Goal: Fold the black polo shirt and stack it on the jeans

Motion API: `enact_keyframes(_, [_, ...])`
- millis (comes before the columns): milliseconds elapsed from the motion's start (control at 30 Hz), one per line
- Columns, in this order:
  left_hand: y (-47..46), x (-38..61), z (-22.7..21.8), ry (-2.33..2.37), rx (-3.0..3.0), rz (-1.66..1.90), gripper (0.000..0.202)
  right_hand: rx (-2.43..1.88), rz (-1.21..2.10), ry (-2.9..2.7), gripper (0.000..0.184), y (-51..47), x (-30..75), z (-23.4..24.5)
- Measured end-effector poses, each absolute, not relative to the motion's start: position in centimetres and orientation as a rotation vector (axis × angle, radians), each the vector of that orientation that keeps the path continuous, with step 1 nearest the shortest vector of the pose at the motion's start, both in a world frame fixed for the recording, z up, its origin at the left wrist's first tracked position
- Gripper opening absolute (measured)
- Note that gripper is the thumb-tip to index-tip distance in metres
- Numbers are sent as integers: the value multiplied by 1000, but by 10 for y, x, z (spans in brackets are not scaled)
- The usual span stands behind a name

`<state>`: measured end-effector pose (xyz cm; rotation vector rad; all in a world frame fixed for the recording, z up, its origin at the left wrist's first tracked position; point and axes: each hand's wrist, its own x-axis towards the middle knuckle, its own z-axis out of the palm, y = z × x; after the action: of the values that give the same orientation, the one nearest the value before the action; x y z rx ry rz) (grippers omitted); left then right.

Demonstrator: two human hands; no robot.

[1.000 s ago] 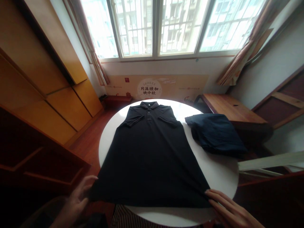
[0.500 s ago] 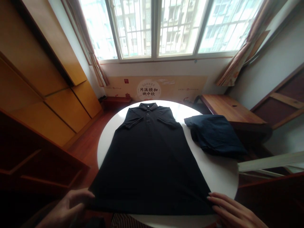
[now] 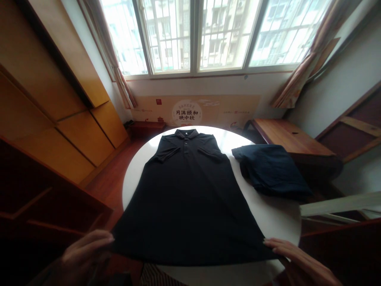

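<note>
A black polo shirt (image 3: 190, 198) lies spread front up on a round white table (image 3: 133, 174), its collar toward the window and its short sleeves folded inward over the chest. My left hand (image 3: 86, 246) pinches the hem's left corner, which hangs past the table's edge. At the hem's right corner, my right hand (image 3: 297, 254) grips the cloth between thumb and fingers. Between the two hands the hem is stretched wide. Both thumbs are mostly hidden.
Folded dark blue clothing (image 3: 270, 169) rests on the table's right side. Beyond it stands a wooden desk (image 3: 297, 137). A pale rail (image 3: 339, 204) juts in at right. Yellow cabinets (image 3: 74, 139) line the left wall, and a barred window (image 3: 220, 35) is ahead.
The near hem has risen slightly and now bows in a curve. Both hands have lifted a little, and the right one has shifted slightly rightward with its corner.
</note>
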<state>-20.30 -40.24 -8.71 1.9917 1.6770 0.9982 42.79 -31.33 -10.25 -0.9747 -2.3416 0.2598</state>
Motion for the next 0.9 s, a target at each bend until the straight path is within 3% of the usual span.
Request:
enact_keyframes(267, [-389, -196, -71, 1650, 1998, 1056, 22, -1074, 440, -2159, 37, -306, 428, -98])
enact_keyframes(567, [-390, -190, -68, 1599, 1923, 878, 18, -1018, 622, -2410, 35, -301, 451, -120])
enact_keyframes(900, [-376, -197, -62, 1588, 1747, 707, 15, -1107, 834, -2498, 24, -293, 425, -68])
